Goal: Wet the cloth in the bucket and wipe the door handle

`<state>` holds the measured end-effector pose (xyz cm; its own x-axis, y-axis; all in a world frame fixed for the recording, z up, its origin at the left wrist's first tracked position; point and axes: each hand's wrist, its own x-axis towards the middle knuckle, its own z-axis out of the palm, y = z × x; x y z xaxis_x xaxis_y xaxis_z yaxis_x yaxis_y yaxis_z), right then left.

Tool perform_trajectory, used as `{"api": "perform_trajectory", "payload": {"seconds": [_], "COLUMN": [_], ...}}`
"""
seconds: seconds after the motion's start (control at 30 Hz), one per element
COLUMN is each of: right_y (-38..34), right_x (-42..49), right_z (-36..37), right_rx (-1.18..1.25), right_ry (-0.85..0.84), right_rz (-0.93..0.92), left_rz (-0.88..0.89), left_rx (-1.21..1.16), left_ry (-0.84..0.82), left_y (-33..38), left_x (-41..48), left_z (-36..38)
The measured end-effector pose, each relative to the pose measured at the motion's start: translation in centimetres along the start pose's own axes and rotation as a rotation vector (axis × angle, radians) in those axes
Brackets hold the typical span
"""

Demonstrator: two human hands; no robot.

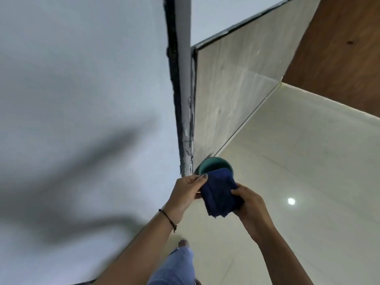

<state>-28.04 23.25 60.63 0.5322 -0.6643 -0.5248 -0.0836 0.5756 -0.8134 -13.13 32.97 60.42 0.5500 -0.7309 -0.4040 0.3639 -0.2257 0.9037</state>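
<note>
Dark blue cloth [220,192], folded into a thick pad, held up in the air directly above the near rim of the teal bucket [211,163]. Bucket stands on the pale tile floor [298,161], tucked against the foot of the white corner post [185,99]. Inside of the bucket reads teal; water level cannot be made out.

Left hand [186,195] clamps the cloth's left edge, thumb on top, fingers underneath. Right hand [249,204] grips the right and lower side, fingers curled over the front face. Both hands closed on the cloth, neither released. Cloth sits between the hands, touching both, its ragged lower edge hanging free below them. It overlaps the bucket's near rim in this view, but appears clear of it, not dipped.

Judgement: step in hand is wetting, not yet begun or just about to. To do it well, lower the pad straight down into the bucket mouth, loosen the fold so water reaches the inner layers, then wring over the bucket so drips stay off the tiles.

Door handle is not in view. Brown wood panel [339,48] lies well beyond the bucket, upper right. Thin dark cord [168,220] on the left wrist; a jeans leg [176,266] below the hands
</note>
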Motion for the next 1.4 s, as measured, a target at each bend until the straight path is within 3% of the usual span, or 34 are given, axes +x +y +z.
{"api": "perform_trajectory", "payload": {"seconds": [0.2,0.3,0.6,0.87,1.1,1.23,1.4], "right_y": [-0.6,-0.5,3.7,14.9,29.4,36.5,40.0], "right_x": [11.5,18.7,39.4,57.3,71.9,77.7,81.6], "right_z": [-4.3,-6.1,-10.7,-14.1,-17.2,-17.0,-16.3], "right_rx": [0.066,0.062,-0.206,-0.428,-0.438,-0.41,-0.457], "right_ry": [0.087,0.14,0.2,0.156,0.201,0.239,0.237], "right_rz": [0.131,0.206,0.409,0.479,0.56,0.601,0.676], "left_rz": [-0.266,-0.372,-0.546,-0.664,-0.735,-0.765,-0.766], "left_rx": [-0.202,-0.183,0.031,0.104,0.068,0.044,0.016], "left_ry": [-0.07,-0.093,0.191,0.375,0.476,0.523,0.568], "left_y": [-2.8,-4.9,-13.8,-27.7,-44.8,-53.1,-58.5], "left_x": [12.2,19.5,37.9,52.1,64.8,69.5,72.6], "left_z": [2.4,4.6,7.4,7.5,6.1,3.9,1.9]}}
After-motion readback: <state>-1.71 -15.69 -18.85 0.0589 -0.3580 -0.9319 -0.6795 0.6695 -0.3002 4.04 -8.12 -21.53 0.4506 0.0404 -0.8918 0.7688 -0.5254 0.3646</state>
